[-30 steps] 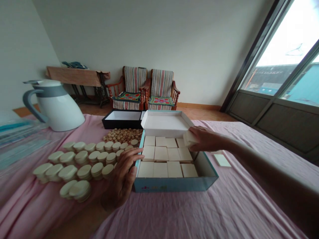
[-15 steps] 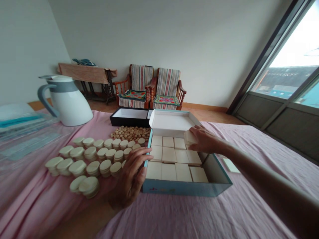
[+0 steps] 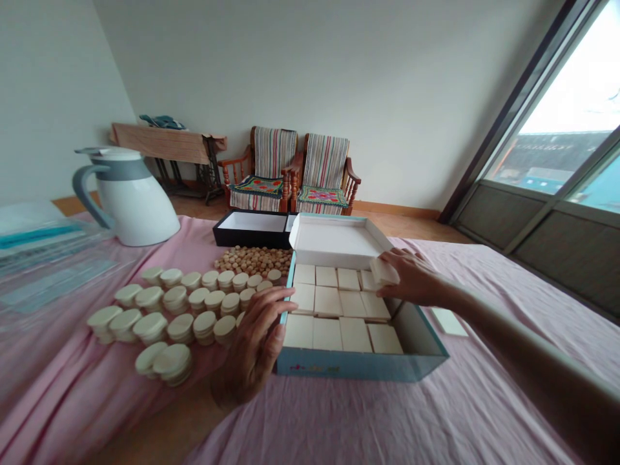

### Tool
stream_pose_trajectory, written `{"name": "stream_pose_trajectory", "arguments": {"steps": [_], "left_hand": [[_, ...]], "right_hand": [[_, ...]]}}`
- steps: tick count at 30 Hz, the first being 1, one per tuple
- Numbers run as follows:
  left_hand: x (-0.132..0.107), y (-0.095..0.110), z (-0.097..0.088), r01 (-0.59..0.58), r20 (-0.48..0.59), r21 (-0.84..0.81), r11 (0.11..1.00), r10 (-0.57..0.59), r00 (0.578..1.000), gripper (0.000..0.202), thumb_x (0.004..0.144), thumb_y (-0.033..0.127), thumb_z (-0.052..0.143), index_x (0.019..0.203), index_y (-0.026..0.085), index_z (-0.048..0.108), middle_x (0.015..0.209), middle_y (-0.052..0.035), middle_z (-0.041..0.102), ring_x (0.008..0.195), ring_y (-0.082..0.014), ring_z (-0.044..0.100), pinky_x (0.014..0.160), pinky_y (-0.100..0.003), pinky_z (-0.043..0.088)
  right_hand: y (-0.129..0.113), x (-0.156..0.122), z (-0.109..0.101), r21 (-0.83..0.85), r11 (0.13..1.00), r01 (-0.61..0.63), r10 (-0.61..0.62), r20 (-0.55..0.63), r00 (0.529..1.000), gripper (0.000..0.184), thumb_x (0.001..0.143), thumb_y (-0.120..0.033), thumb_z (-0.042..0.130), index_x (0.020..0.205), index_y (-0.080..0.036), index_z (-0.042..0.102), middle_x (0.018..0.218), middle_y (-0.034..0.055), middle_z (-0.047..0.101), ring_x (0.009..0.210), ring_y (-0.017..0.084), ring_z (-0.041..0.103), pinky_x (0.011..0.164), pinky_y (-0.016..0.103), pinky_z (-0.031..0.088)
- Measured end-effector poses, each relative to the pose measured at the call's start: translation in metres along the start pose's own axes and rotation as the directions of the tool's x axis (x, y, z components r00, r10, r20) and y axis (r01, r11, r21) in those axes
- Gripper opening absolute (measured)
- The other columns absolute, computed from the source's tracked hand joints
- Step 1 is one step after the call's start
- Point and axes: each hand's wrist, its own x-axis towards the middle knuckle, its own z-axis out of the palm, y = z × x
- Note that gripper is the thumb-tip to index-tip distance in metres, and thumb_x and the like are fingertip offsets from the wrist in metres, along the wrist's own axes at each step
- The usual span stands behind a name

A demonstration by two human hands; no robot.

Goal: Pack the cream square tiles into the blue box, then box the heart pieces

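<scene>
A light-blue cardboard box [image 3: 363, 368] with its lid [image 3: 339, 234] folded back holds rows of pale square wooden tiles [image 3: 327, 301] in stacks. My left hand [image 3: 254, 339] rests at the box's left wall, fingers stretched out over the rim and thumb apart. Over the back right corner, my right hand [image 3: 411, 276] is closed on a small stack of square wooden tiles [image 3: 385, 271], held tilted. Below that stack, part of another tile pile shows in the back row. The right hand's fingertips are partly hidden. Left of the box stand several stacks of round wooden discs [image 3: 181, 328].
Small wooden beads [image 3: 252, 259] lie behind the discs, before a black tray [image 3: 252, 237]. A white and grey jug [image 3: 138, 206] and clear plastic bags [image 3: 53, 265] are at left. A pale flat tile [image 3: 450, 321] lies right of the box on the pink cloth [image 3: 339, 426].
My right hand has shifted slightly right with its tile stack, uncovering part of a tile pile in the back row. My left hand has stayed at the box's rim.
</scene>
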Motion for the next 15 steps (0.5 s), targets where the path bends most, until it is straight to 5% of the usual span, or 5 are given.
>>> {"name": "stream_pose_trajectory", "arguments": {"steps": [5,15], "left_hand": [[0.0,-0.001,0.0,-0.01,-0.003,0.01,1.0,0.01,1.0,0.032,0.094,0.025,0.03,0.115,0.018,0.054,0.132,-0.0127,0.05,0.123,-0.0261,0.044,0.103,-0.045,0.037],[0.001,0.0,0.0,-0.016,-0.002,-0.018,1.0,0.016,1.0,0.03,0.094,0.024,0.031,0.114,0.019,0.054,0.129,-0.0107,0.051,0.124,-0.0247,0.043,0.105,-0.043,0.035]], "right_hand": [[-0.009,-0.017,0.001,0.054,0.992,0.118,-0.123,0.099,0.988,0.058,0.062,-0.05,0.072,0.11,-0.019,0.059,0.117,0.0135,0.058,0.106,0.033,0.052,0.088,0.045,0.035],[-0.008,-0.021,0.009,0.123,0.978,0.17,-0.184,0.118,0.976,0.056,0.064,-0.042,0.07,0.113,-0.02,0.055,0.112,0.0102,0.061,0.102,0.029,0.056,0.091,0.046,0.032]]}}
